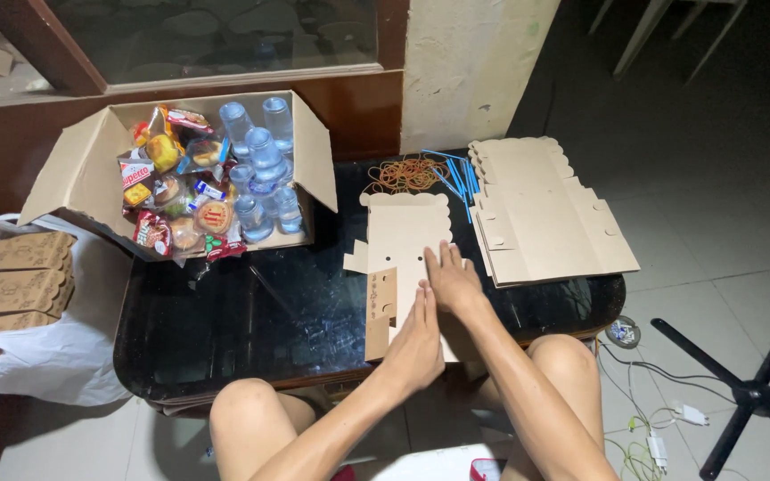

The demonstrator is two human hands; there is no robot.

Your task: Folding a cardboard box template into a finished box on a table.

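Note:
A flat die-cut cardboard box blank (400,239) lies on the dark glass table (251,321), its left flap partly folded up. My left hand (416,343) rests on the near end of the blank, fingers together and flat. My right hand (450,281) presses down on the blank's right side just beyond it, fingers spread. The two hands touch side by side. Neither hand grips anything.
A stack of flat cardboard blanks (545,214) lies at the table's right. Rubber bands (407,174) and blue straws (458,178) sit behind. An open carton (82,169) of water bottles and snacks stands left. Folded boxes (24,281) rest on a white bag. Cables and a stand base lie on the floor at right.

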